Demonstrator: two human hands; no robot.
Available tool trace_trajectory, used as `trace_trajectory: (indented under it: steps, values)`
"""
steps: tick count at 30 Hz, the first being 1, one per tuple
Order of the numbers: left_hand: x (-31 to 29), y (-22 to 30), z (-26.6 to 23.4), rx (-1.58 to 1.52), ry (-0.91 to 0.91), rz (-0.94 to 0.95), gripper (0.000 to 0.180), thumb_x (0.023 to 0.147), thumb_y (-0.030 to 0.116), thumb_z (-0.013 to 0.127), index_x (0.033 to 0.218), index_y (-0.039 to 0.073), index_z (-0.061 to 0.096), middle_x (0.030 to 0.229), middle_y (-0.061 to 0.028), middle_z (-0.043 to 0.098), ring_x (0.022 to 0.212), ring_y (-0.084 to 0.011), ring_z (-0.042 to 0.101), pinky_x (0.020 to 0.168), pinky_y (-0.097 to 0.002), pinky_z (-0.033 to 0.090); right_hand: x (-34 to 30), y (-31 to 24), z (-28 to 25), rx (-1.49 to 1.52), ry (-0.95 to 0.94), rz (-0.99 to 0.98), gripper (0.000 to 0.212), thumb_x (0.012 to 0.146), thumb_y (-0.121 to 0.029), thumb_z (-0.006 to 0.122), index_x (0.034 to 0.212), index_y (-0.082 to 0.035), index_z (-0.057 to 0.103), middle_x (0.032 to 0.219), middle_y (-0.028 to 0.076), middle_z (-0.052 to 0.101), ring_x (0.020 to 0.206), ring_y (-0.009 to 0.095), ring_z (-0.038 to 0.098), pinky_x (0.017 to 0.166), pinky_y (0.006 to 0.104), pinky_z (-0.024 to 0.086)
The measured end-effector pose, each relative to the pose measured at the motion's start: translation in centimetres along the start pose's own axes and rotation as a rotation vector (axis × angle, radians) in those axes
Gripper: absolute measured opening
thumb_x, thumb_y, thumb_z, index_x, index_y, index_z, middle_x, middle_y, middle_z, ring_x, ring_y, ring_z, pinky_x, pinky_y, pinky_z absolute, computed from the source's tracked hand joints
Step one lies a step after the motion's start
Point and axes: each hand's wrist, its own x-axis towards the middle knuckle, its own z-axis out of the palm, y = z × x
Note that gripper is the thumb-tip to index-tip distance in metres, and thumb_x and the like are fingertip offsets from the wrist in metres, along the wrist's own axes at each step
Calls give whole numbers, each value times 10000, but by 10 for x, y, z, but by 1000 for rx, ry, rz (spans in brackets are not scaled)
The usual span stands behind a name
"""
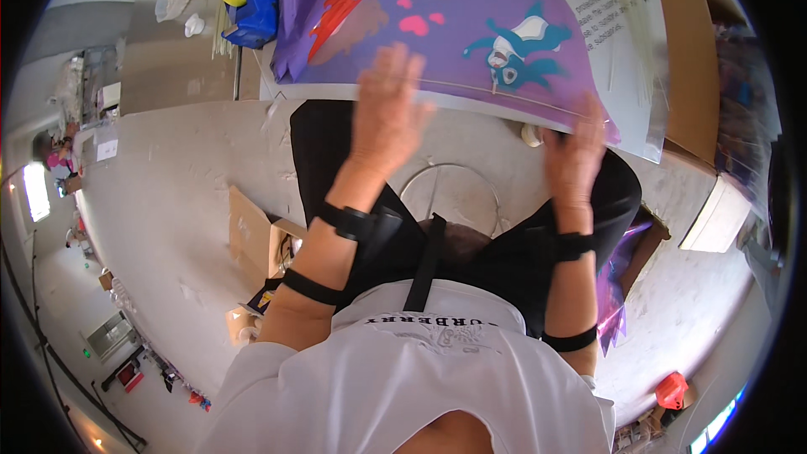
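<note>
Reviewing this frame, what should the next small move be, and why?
Probably, the right hand should steady the right end of the thin, pale, rod-like strip. The strip lies along the near edge of the purple, cartoon-printed sheet, and the right hand's blurred fingers are near that end; the left hand is farther left. Whether either hand grips anything is unclear.

Red lettering and numeral, smaller dark print: white sheet (620, 63). Dark lettering: white shirt (395, 361), front.

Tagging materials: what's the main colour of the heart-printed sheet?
Mostly purple, with pink hearts; the sheet shows best in the head view.
</note>
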Motion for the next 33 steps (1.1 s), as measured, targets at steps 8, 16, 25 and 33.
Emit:
trace_trajectory:
  steps: [8, 16, 25, 33]
  values:
    - [2, 55, 44, -79, -225, 137, 724, 831, 352, 631, 1426, 93, 311, 1493, -117, 278, 1393, -258, 235, 1125, -499, 158, -3, -53, 23, -27, -366, -169, 915, 668, -152, 752, 1435, -66, 260, 1495, 118, 262, 1394, 275, 227, 1147, 451, 134]
    - [-19, -17, 5, 197, -216, -261, 815, 832, 371, 634, 1440, 21, 219, 1502, -227, 192, 1395, -348, 202, 1119, -509, 161, -7, -10, 2, -218, -241, 98, 942, 633, -64, 729, 1426, -6, 223, 1490, 187, 221, 1394, 347, 186, 1140, 440, 154]
    - [-8, -82, -42, -20, 110, -444, 187, 827, 134, 618, 979, 27, 642, 979, -194, 640, 943, -361, 611, 848, -404, 479, -26, 35, 7, -191, -8, 262, 879, 606, 50, 611, 1404, 45, 239, 1447, 248, 250, 1369, 395, 201, 1143, 465, 159]
    - [61, -206, -118, -749, 416, -1070, 163, 805, 122, 648, 940, 33, 639, 891, -58, 630, 793, -170, 537, 729, -356, 477, -16, -27, 4, 213, 97, 9, 441, 672, 110, 504, 1095, 3, 570, 1098, 164, 584, 1048, 342, 561, 920, 403, 443]
